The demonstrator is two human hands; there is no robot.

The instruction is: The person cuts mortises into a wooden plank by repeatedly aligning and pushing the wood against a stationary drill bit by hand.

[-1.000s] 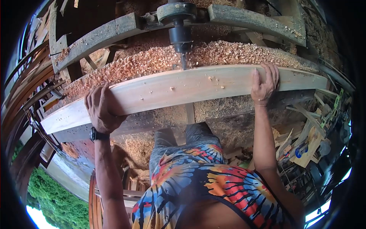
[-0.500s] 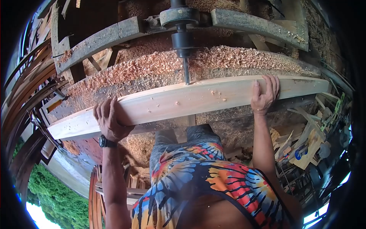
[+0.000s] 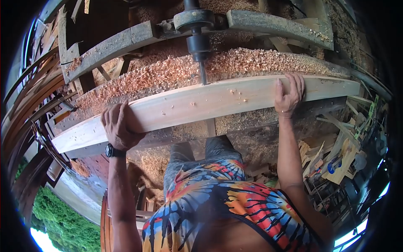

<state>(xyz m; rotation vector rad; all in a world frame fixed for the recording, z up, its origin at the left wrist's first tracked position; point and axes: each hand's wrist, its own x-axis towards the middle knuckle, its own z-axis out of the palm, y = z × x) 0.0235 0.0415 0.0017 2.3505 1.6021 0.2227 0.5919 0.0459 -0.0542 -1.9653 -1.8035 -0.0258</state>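
Covered with wood shavings (image 3: pixel 168 71) in one long bank, one work table (image 3: pixel 310 109) stands before the person, with scrap wood (image 3: pixel 336 161) heaped at the right and green plants (image 3: pixel 63 214) visible at the lower left. Two weathered beams, one left (image 3: pixel 113 48) and one right (image 3: pixel 281 27), run at the far side, and between them is one dark spindle (image 3: pixel 197 44) with one metal bit (image 3: pixel 203 74). One pale plank (image 3: pixel 180 106) lies across the table, its far edge at the tip of the bit, and several small chips rest on its face. Two hands grip this plank: the left hand (image 3: pixel 121 128), with one watch (image 3: pixel 109 150) at its wrist, and the right hand (image 3: pixel 290 94), both with fingers reaching to the far edge; the underside is hidden. Compared with half a second ago, the plank is closer to the bank of shavings, and less of the bit is bare; compared with one second ago, more of it shows. Both hands have kept their places along the plank.
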